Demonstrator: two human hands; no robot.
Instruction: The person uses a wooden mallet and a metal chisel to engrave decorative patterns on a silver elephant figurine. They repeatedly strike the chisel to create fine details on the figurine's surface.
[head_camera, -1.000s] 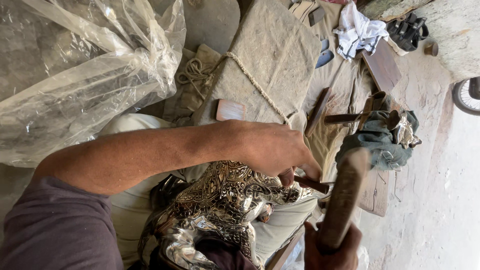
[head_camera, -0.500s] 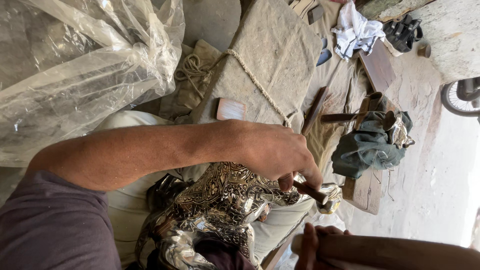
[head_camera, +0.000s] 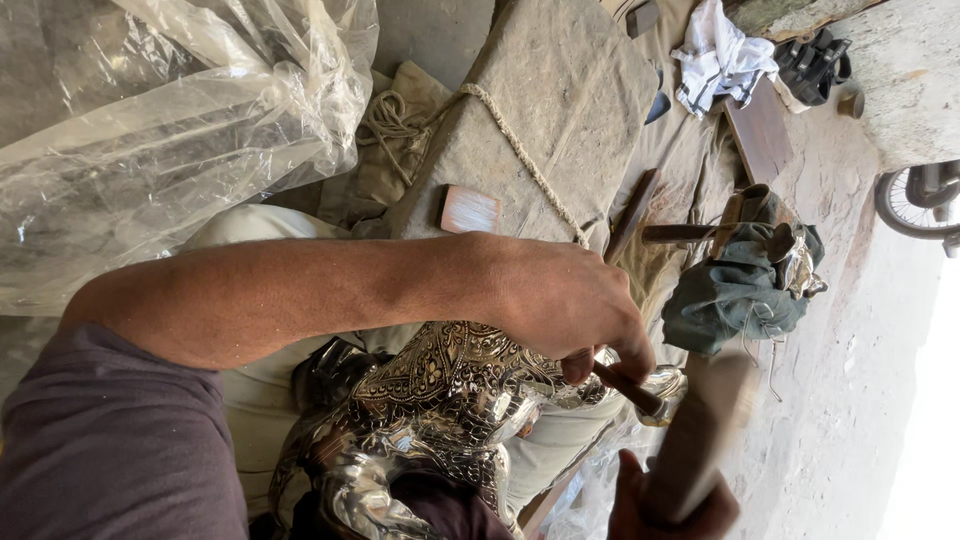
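My left hand (head_camera: 575, 305) reaches across from the left and grips a thin dark punch tool (head_camera: 628, 388) whose tip rests on a shiny embossed metal piece (head_camera: 440, 410) lying on my lap. My right hand (head_camera: 665, 510) at the bottom edge is closed around the wooden handle of a hammer (head_camera: 700, 435), which is blurred and tilted up above the punch. The hammer's head cannot be made out in the blur. The metal piece has fine raised ornament and bright silver folds.
A big crumpled clear plastic sheet (head_camera: 170, 120) fills the upper left. A cloth-covered block tied with rope (head_camera: 545, 120) lies ahead, with a small pale block (head_camera: 470, 210) on it. A green cloth bundle with tools (head_camera: 745, 285), a white rag (head_camera: 720, 55) and a wheel (head_camera: 920, 200) lie to the right.
The hammer swung down flat half a second ago and is now tilted up again. My left hand stayed on the punch against the metal piece.
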